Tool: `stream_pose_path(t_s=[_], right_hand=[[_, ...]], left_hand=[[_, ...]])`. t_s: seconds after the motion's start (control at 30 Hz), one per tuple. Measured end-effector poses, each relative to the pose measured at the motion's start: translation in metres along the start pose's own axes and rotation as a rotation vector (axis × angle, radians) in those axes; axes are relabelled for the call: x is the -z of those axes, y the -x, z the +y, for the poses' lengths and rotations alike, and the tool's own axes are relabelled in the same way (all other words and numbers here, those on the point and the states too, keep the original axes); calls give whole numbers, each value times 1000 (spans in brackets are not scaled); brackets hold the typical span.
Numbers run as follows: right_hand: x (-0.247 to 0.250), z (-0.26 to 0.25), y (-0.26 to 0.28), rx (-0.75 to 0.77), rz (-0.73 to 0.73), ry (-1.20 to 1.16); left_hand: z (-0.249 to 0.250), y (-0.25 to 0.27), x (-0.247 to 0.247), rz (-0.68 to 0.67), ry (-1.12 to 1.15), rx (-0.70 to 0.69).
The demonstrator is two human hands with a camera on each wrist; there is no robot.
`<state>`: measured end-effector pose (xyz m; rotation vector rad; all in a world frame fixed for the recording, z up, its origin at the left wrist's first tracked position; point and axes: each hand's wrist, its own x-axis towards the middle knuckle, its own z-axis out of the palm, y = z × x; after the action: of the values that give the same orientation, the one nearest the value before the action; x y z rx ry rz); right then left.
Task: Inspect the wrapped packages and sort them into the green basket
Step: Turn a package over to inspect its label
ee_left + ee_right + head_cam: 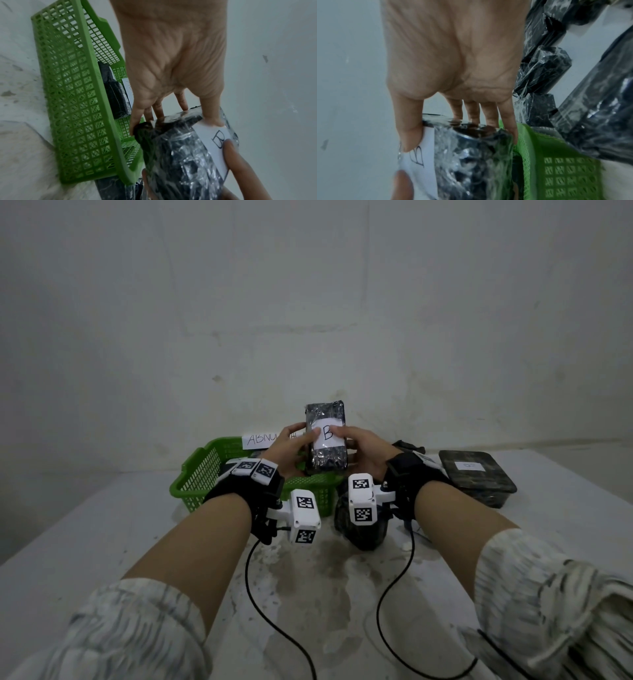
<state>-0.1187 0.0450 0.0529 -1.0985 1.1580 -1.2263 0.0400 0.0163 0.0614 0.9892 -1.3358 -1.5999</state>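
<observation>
Both hands hold a black package [326,455] in clear wrap upright above the green basket [200,474]. Its white label reads "B". My left hand [296,445] grips its left side, thumb on the label, fingers behind. My right hand [359,448] grips the right side the same way. The left wrist view shows the package [180,155], the left hand [171,67] and the basket [72,108] with one dark package [115,93] inside. The right wrist view shows the right hand [453,60] on the package [471,155] beside the basket [556,169].
A paper sign [263,440] stands on the basket's far rim. A flat dark package [476,477] lies at the right. Another dark package [363,529] sits under my right wrist. Several wrapped packages [544,60] lie on the table at the right. A wall stands close behind.
</observation>
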Motion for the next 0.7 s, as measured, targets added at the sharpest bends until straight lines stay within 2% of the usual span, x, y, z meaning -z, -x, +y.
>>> stream_pose_path(t_s=[0.2, 0.37, 0.53, 0.7], right_hand=[[-1, 3, -1, -14, -23, 73], [0, 1, 0, -2, -29, 50], [-5, -2, 0, 15, 16, 134], [-4, -5, 1, -11, -29, 112]], left_hand=[[5, -2, 1, 54, -39, 20], [6, -2, -1, 49, -79, 22], [9, 1, -9, 5, -61, 38], [12, -4, -6, 71, -94, 37]])
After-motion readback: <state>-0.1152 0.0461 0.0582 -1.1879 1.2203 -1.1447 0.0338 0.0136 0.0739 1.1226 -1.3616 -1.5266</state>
